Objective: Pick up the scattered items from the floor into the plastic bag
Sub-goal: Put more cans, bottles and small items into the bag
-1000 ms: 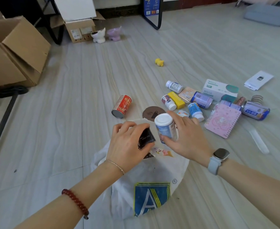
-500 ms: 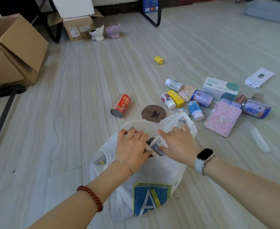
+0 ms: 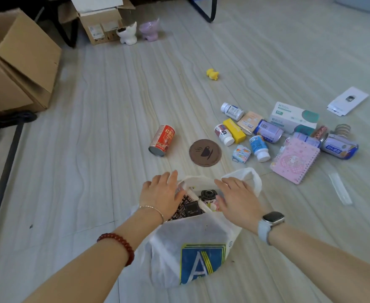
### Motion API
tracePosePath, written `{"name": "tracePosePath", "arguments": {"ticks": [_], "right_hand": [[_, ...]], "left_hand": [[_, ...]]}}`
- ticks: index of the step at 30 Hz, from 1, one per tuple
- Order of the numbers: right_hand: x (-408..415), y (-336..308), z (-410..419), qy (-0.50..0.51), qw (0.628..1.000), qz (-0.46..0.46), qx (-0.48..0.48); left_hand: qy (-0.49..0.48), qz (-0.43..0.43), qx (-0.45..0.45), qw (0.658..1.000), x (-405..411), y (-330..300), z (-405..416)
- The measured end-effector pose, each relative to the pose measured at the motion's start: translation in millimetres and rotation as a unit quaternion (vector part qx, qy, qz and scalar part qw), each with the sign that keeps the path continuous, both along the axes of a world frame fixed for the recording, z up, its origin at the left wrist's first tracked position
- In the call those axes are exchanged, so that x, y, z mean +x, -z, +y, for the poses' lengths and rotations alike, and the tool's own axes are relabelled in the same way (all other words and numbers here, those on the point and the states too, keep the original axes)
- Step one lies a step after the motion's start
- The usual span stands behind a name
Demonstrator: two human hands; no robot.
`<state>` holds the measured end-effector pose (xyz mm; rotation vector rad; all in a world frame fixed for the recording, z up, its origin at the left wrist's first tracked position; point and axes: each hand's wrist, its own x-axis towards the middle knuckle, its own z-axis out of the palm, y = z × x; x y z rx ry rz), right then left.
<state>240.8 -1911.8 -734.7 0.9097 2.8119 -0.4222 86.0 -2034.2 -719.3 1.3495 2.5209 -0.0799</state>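
A white plastic bag (image 3: 175, 243) with a blue letter logo stands open on the floor in front of me, dark items showing inside. My left hand (image 3: 161, 196) hovers over its left rim, fingers spread, holding nothing. My right hand (image 3: 237, 199) hovers over the right rim, also empty. Beyond the bag lie a red can (image 3: 162, 139), a round brown coaster (image 3: 205, 152), several pill bottles such as a blue one (image 3: 259, 148), a yellow box (image 3: 234, 130), a pink notebook (image 3: 295, 161) and a white-green box (image 3: 293, 116).
Open cardboard boxes (image 3: 18, 64) stand at the left and far back. Two small animal-shaped pots (image 3: 128, 33) sit near the back. A yellow toy (image 3: 212, 74) lies alone mid-floor. A white packet (image 3: 347, 100) is at the far right, a clear strip (image 3: 339, 191) nearer.
Both hands lowered a black item and a white-capped bottle into the bag, let them go, and now rise out empty with fingers spread.
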Motion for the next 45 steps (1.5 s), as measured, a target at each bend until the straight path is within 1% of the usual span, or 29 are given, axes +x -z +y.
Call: {"name": "tracePosePath", "arguments": {"ticks": [2, 5, 7, 9, 12, 14, 16, 18, 22, 25, 28, 31, 33, 35, 36, 39, 42, 45], "right_hand": [[-2, -28, -4, 0.03, 0.999, -0.014, -0.042], [9, -86, -6, 0.086, 0.993, 0.004, -0.085], [23, -132, -8, 0.137, 0.984, 0.022, -0.114], [39, -184, -11, 0.176, 0.974, 0.052, -0.132], [60, -273, -14, 0.255, 0.949, 0.107, -0.153], [73, -337, -13, 0.299, 0.931, 0.131, -0.163], [82, -400, -14, 0.316, 0.926, 0.126, -0.163], [88, -452, -15, 0.311, 0.93, 0.125, -0.151], [79, -523, -11, 0.28, 0.946, 0.104, -0.126], [47, -551, 2, 0.282, 0.95, 0.078, -0.111], [-11, -566, 19, 0.292, 0.949, 0.074, -0.099], [-75, -573, 29, 0.294, 0.95, 0.062, -0.088], [-117, -578, 32, 0.344, 0.933, 0.055, -0.094], [-156, -583, 34, 0.41, 0.903, 0.053, -0.116], [-174, -582, 36, 0.429, 0.893, 0.053, -0.127], [-224, -582, 40, 0.45, 0.877, 0.046, -0.16], [-265, -582, 57, 0.486, 0.853, 0.068, -0.18], [-300, -579, 87, 0.528, 0.824, 0.092, -0.185]], "left_hand": [[-0.016, -0.03, -0.013, 0.999, -3, -31, 1], [-0.094, -0.086, 0.031, 0.991, 13, -89, -6], [-0.155, -0.137, 0.07, 0.976, 35, -133, -15], [-0.195, -0.178, 0.11, 0.958, 55, -184, -23], [-0.256, -0.209, 0.178, 0.927, 76, -276, -29], [-0.277, -0.21, 0.197, 0.917, 82, -342, -28], [-0.261, -0.196, 0.181, 0.928, 83, -400, -26], [-0.234, -0.179, 0.157, 0.943, 78, -450, -24], [-0.194, -0.129, 0.152, 0.96, 43, -516, -20], [-0.197, -0.108, 0.141, 0.964, -2, -539, -11], [-0.188, -0.095, 0.14, 0.968, -67, -550, 8], [-0.139, -0.102, 0.129, 0.977, -147, -557, 25], [-0.089, -0.116, 0.104, 0.984, -203, -564, 36], [-0.053, -0.118, 0.089, 0.988, -258, -575, 48], [-0.035, -0.114, 0.089, 0.989, -282, -581, 55], [-0.002, -0.108, 0.089, 0.99, -346, -589, 80], [-0.008, -0.123, 0.078, 0.989, -387, -587, 119], [0.023, -0.145, 0.074, 0.986, -411, -583, 167]]}}
